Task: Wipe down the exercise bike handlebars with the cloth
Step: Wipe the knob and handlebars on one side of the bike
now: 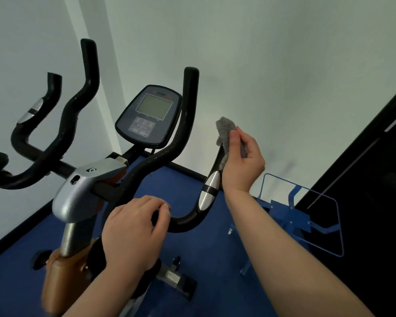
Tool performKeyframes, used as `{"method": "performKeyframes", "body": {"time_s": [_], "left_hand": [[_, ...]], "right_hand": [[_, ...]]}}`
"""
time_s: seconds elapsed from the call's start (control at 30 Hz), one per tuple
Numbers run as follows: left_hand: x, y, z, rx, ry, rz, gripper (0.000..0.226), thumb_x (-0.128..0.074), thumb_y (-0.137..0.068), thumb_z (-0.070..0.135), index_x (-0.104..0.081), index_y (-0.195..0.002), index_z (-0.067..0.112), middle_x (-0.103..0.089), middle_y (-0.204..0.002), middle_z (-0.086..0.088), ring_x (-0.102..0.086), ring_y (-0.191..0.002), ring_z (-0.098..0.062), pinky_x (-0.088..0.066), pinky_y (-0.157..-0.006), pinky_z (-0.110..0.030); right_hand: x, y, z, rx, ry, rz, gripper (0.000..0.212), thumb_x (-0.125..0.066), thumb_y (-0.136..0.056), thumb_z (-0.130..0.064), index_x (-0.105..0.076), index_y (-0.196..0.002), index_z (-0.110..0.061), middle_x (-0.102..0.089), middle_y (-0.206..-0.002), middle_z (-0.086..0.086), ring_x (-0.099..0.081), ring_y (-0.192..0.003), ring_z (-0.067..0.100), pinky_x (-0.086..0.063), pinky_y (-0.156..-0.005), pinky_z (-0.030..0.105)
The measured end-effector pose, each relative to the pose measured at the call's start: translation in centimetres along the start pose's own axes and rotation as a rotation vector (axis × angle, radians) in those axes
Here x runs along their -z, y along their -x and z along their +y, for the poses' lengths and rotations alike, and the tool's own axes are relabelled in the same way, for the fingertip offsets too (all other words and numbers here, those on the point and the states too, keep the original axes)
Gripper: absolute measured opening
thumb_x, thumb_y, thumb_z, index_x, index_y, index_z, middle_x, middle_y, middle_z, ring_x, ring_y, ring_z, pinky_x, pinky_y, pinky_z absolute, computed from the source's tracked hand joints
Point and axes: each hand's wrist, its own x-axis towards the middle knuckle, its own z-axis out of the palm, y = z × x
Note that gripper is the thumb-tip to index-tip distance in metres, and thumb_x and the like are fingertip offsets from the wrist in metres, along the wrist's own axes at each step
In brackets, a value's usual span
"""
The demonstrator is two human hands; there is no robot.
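Head view
Right hand (pixel 241 160): fingers curled round the cloth (pixel 225 133), wrapping it over the upper end of the right outer bar (pixel 209 191), just above the silver sensor (pixel 209 190).
Cloth: grey, bunched, sticking up above the fingers, touching the bar's tip.
Left hand (pixel 133 229): fingers curled over the low bend of the handlebars (pixel 183 221), gripping there.
Console (pixel 149 116): between the two tall inner bars, screen blank.
Floor (pixel 192 259): blue.
Blue frame (pixel 306 216): right of the bike, near the wall.
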Motion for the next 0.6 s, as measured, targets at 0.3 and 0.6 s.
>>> {"method": "performKeyframes", "body": {"time_s": [0.3, 0.6], "left_hand": [[0.0, -0.2, 0.1, 0.016, -0.014, -0.013, 0.031, -0.037, -0.086, 0.041, -0.066, -0.077, 0.034, -0.064, -0.078, 0.022, -0.052, -0.069, 0.003, -0.036, -0.069, -0.025], [0.0, -0.2, 0.0, 0.016, -0.023, 0.002, 0.030, -0.039, -0.087, 0.039, -0.066, -0.077, 0.033, -0.065, -0.079, 0.020, -0.058, -0.074, 0.000, -0.039, -0.073, -0.025]], "right_hand": [[2.7, 6.1, 1.0, -0.301, 0.017, 0.058, 0.017, -0.060, -0.091, -0.024, -0.074, -0.099, -0.029, -0.076, -0.090, -0.007, -0.069, -0.084, 0.003, -0.057, -0.082, 0.031], [3.7, 6.3, 1.1, 0.194, 0.343, -0.077, 0.026, -0.067, -0.086, -0.015, -0.067, -0.112, -0.013, -0.067, -0.117, 0.001, -0.063, -0.111, 0.009, -0.049, -0.096, 0.024]]}}
